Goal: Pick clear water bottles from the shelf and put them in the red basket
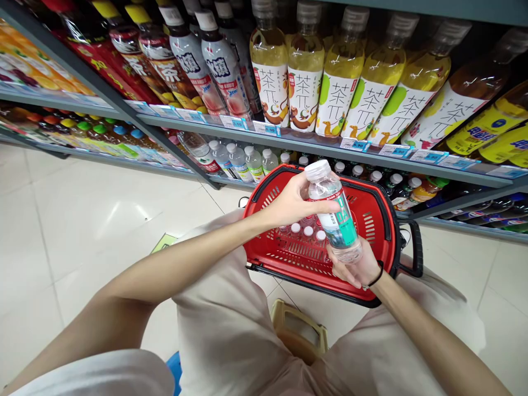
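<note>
A clear water bottle (335, 212) with a white cap and a green, white and red label is tilted above the red shopping basket (280, 181). Around its upper part, below the cap, my left hand (295, 201) is closed, with the thumb lying across the label. My right hand (357, 267) grips the bottle's base from below, its fingers partly hidden behind it. Several bottles with white caps (308, 231) stand inside the basket, partly covered by the held bottle and my left hand.
A grey shelf (305, 140) ahead carries rows of tea bottles (305, 82) above price tags (427, 156). Smaller bottles (237, 159) line the lower shelf behind the basket. The basket's black handle (414, 250) sticks out right. A beige stool (295, 330) is between my legs on the tiled floor (82, 242).
</note>
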Demonstrator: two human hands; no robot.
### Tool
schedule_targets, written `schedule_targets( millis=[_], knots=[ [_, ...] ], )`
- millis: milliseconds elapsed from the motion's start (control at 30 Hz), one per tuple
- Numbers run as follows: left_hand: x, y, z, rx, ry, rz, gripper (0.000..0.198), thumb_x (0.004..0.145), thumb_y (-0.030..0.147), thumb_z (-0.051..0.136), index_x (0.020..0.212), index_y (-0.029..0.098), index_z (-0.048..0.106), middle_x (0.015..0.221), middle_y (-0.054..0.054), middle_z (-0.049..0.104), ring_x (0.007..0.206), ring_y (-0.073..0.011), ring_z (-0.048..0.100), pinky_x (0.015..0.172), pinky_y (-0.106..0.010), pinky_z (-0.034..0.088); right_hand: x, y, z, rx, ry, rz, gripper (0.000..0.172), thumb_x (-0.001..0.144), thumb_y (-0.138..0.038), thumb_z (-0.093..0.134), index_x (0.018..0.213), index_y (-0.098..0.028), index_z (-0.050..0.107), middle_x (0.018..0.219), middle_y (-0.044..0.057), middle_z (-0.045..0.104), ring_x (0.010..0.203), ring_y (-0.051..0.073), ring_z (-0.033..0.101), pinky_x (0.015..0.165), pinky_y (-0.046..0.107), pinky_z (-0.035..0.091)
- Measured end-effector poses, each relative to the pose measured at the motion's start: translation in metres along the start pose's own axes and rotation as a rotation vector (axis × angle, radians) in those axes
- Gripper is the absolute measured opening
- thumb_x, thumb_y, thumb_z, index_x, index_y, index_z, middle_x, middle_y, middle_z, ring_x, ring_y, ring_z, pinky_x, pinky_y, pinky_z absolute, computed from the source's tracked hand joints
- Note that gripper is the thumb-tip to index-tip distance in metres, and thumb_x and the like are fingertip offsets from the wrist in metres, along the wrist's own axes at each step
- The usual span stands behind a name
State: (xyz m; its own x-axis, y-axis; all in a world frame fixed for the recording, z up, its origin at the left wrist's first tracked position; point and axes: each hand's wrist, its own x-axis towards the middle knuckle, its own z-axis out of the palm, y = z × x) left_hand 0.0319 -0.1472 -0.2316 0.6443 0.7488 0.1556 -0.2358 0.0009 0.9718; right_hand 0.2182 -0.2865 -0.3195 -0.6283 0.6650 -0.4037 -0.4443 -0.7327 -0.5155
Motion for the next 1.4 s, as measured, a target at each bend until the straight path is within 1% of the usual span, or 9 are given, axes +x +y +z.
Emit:
schedule_targets(
  millis=[200, 300, 500, 733, 933, 1033, 1100, 1200, 1400],
  knots=[
    [-0.003, 0.001, -0.001, 0.084, -0.004, -0.003, 0.059, 0.068, 0.038, 0.098, 0.113, 0.016, 0.068, 0.101, -0.006, 0.077, 0.087, -0.0198, 0.073, 0.083, -0.031, 0.061, 0.002, 0.004, -0.003, 0.018, 0.025, -0.009, 0.081, 0.095, -0.078, 0.022, 0.072, -0.013, 0.065, 0.038, 0.005, 0.048, 0.025, 0.016, 0.039, 0.027, 0.023, 0.022],
    [0.0, -0.001, -0.008, 0.064, -0.022, -0.009, 0.06, 0.072, 0.042, 0.096, 0.117, 0.014, 0.069, 0.11, -0.009, 0.078, 0.097, -0.0224, 0.075, 0.09, -0.034, 0.061, 0.001, -0.001, 0.001, -0.026, 0.094, -0.051, 0.083, 0.095, -0.08, 0.024, 0.076, -0.012, 0.068, 0.042, 0.008, 0.055, 0.028, 0.017, 0.045, 0.029, 0.023, 0.026],
    [0.015, -0.001, -0.024, -0.1, 0.079, -0.081, 0.059, 0.082, 0.059, 0.085, 0.118, 0.015, 0.071, 0.121, -0.014, 0.078, 0.115, -0.0294, 0.074, 0.104, -0.042, 0.058, -0.004, -0.026, 0.018, -0.031, 0.245, -0.356, 0.065, 0.098, -0.068, 0.045, 0.089, -0.011, 0.075, 0.065, 0.01, 0.07, 0.053, 0.023, 0.066, 0.051, 0.033, 0.054],
    [0.024, 0.0, -0.031, -0.29, 0.152, -0.253, 0.059, 0.092, 0.068, 0.066, 0.123, 0.018, 0.067, 0.132, -0.016, 0.075, 0.129, -0.037, 0.068, 0.112, -0.053, 0.053, -0.003, -0.019, 0.022, -0.157, 0.285, -0.56, 0.054, 0.098, -0.068, 0.061, 0.096, -0.016, 0.077, 0.082, 0.009, 0.073, 0.066, 0.019, 0.067, 0.059, 0.031, 0.055],
    [0.029, -0.002, -0.042, -0.266, 0.188, -0.245, 0.069, 0.091, 0.074, 0.058, 0.129, 0.018, 0.065, 0.126, -0.016, 0.077, 0.126, -0.0361, 0.071, 0.112, -0.054, 0.053, -0.005, -0.016, 0.018, -0.359, 0.427, -0.744, 0.029, 0.092, -0.042, 0.082, 0.109, -0.02, 0.073, 0.101, 0.007, 0.075, 0.079, 0.018, 0.068, 0.071, 0.032, 0.058],
    [0.029, -0.001, -0.043, -0.306, 0.195, -0.237, 0.067, 0.09, 0.073, 0.06, 0.123, 0.016, 0.068, 0.123, -0.016, 0.078, 0.124, -0.0356, 0.072, 0.112, -0.052, 0.053, -0.004, -0.015, 0.013, -0.426, 0.524, -0.797, 0.043, 0.086, -0.034, 0.088, 0.123, -0.023, 0.068, 0.105, 0.005, 0.074, 0.078, 0.015, 0.068, 0.08, 0.033, 0.06],
    [0.027, 0.001, -0.043, -0.351, 0.199, -0.234, 0.062, 0.09, 0.069, 0.062, 0.119, 0.015, 0.07, 0.121, -0.016, 0.078, 0.123, -0.0346, 0.072, 0.113, -0.051, 0.053, -0.003, -0.014, 0.01, -0.472, 0.599, -0.846, 0.058, 0.079, -0.03, 0.092, 0.13, -0.025, 0.064, 0.114, 0.005, 0.074, 0.09, 0.018, 0.072, 0.088, 0.035, 0.062],
    [0.025, 0.004, -0.042, -0.379, 0.202, -0.221, 0.056, 0.09, 0.065, 0.062, 0.113, 0.015, 0.071, 0.119, -0.016, 0.079, 0.125, -0.0341, 0.072, 0.114, -0.051, 0.053, -0.002, -0.013, 0.008, -0.543, 0.663, -0.936, 0.063, 0.074, -0.026, 0.095, 0.127, -0.025, 0.062, 0.128, 0.009, 0.071, 0.113, 0.022, 0.071, 0.1, 0.036, 0.06],
    [0.023, 0.01, -0.041, -0.335, 0.197, -0.199, 0.053, 0.086, 0.064, 0.064, 0.105, 0.015, 0.073, 0.116, -0.016, 0.079, 0.126, -0.0346, 0.071, 0.111, -0.05, 0.054, -0.002, -0.013, 0.013, -0.525, 0.645, -0.963, 0.066, 0.069, -0.019, 0.096, 0.124, -0.025, 0.06, 0.123, 0.007, 0.071, 0.11, 0.02, 0.071, 0.096, 0.031, 0.061]
  ],
)
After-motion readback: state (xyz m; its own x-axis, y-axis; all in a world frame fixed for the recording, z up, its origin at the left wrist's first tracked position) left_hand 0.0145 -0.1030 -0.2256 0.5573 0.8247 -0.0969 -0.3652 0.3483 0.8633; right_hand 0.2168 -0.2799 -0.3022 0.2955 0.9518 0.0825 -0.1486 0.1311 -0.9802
